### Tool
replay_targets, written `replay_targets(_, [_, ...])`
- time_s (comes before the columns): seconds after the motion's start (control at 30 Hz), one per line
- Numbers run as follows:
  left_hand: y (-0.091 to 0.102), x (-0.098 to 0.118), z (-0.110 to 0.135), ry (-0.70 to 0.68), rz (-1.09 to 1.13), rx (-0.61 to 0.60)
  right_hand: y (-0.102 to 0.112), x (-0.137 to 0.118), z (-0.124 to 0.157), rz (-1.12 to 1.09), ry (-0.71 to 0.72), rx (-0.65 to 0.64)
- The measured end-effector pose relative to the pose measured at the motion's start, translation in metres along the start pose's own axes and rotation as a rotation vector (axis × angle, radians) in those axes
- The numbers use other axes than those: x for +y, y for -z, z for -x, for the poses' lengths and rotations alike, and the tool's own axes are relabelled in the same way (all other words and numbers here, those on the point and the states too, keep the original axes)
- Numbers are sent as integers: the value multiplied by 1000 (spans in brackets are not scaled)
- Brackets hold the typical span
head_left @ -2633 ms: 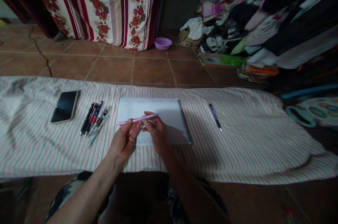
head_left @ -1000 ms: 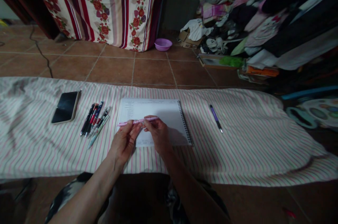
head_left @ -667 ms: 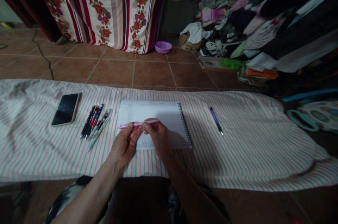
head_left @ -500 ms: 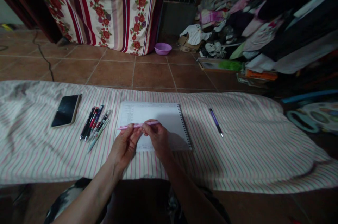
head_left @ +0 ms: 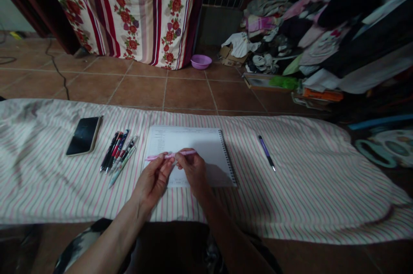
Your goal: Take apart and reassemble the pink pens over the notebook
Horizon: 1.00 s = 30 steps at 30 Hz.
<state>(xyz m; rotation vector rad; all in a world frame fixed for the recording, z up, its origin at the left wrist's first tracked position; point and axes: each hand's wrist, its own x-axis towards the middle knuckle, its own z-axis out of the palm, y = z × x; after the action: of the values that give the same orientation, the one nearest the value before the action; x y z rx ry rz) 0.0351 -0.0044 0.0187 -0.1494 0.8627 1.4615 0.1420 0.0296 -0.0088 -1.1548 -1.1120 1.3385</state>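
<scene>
A pink pen [head_left: 187, 152] lies level between my two hands, just over a spiral notebook [head_left: 206, 138]. My left hand [head_left: 156, 176] is closed in a pinch on the pen's left part. Near its middle, the fingertips of my right hand [head_left: 192, 168] grip it. The notebook lies open at a mostly white page with faint print at its left side, its wire binding to the right. Left of it rests a loose bunch of several pens [head_left: 118, 153]. A single purple pen [head_left: 266, 152] lies apart on the right.
A phone [head_left: 84, 135] lies dark-screened at the left on the striped cloth [head_left: 306, 179]. Beyond it, a purple basin [head_left: 201, 62] stands on the tiled floor by a floral curtain [head_left: 145, 16]. Clothes and boxes are heaped at the back right.
The whole view has shifted slightly, so things sit a little further right and lower. Both hands keep their hold on the pink pen, with hardly any movement.
</scene>
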Motion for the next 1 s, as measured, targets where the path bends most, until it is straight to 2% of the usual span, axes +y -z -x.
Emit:
replay_targets(0.17, [4,4,0,31,-6,-12,-3,1,0,-16,-10,-19])
replay_targets(0.53, [6,13,8,-9,-21,-12,-10,1,1,-44,-35,-58])
replay_targets(1.0, [13,20,6,-30,-13,-13,-18,6,1,-62,-29,-109])
